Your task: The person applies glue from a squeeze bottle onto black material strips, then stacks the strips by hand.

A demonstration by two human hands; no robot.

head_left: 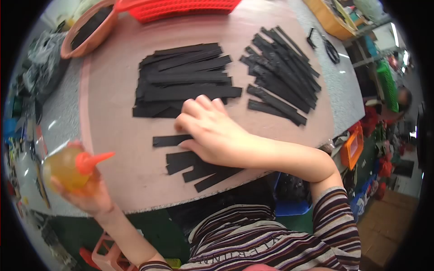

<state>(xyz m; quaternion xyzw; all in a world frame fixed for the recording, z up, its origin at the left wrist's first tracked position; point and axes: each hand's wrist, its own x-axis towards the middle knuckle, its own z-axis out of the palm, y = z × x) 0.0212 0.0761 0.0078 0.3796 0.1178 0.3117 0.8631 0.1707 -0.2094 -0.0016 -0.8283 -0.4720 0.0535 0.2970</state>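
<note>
While the left hand point(90, 198) is closed around a round, clear plastic bottle point(61, 168) of amber liquid with a pointed orange nozzle, held off the near left edge of the board with the nozzle pointing right, the right hand point(212, 131) lies palm down near the middle. Its fingers are loosely bent and grip nothing, resting on a small group of flat black strips point(168, 141). These strips lie by the near edge of a pale pink rounded board point(120, 122), partly hidden beneath the hand and wrist. Farther away, a larger stack of black strips point(185, 81) lies crosswise at the centre, and a fanned pile point(282, 72) sits to its right, apart from it. At the far left stands an orange bowl point(74, 47); a red plastic basket point(176, 8) sits at the board's far edge.
</note>
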